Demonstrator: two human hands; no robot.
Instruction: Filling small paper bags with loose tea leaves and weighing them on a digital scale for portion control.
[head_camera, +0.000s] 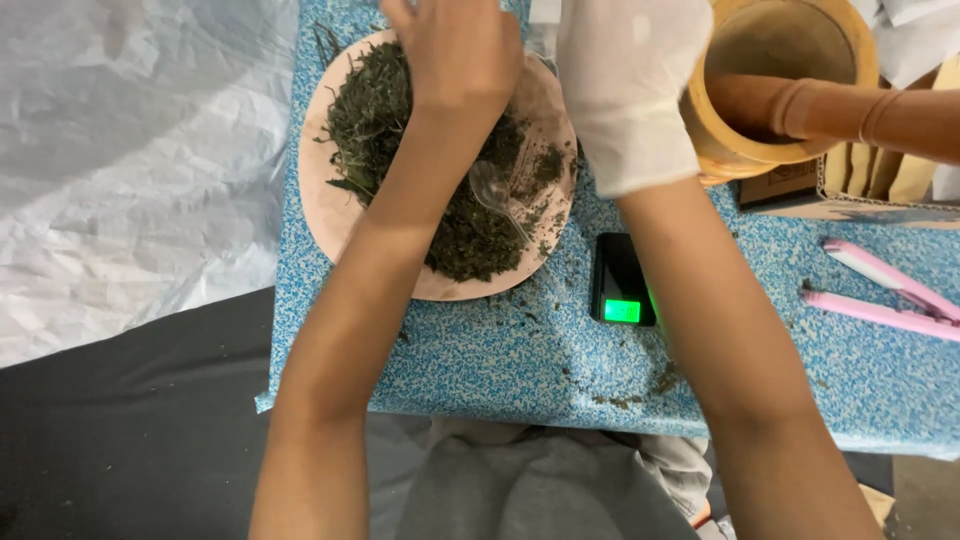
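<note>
1. Upper centre: bare left hand (455, 45) reaching over a pink plate (320, 215) heaped with dried green herbs (375, 120); grip impossible to tell.
2. Just right: white-gloved right hand (625, 85), fingers hidden, beside a wooden mortar (790, 60).
3. Between the forearms: clear plastic spoon (500, 200) and small scale (622, 285).

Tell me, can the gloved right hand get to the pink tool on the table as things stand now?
Probably yes. The right hand is near the wooden mortar, and the pink tool lies uncovered on the blue speckled table to that arm's right. Only bare tabletop lies between the forearm and the tool.
</note>
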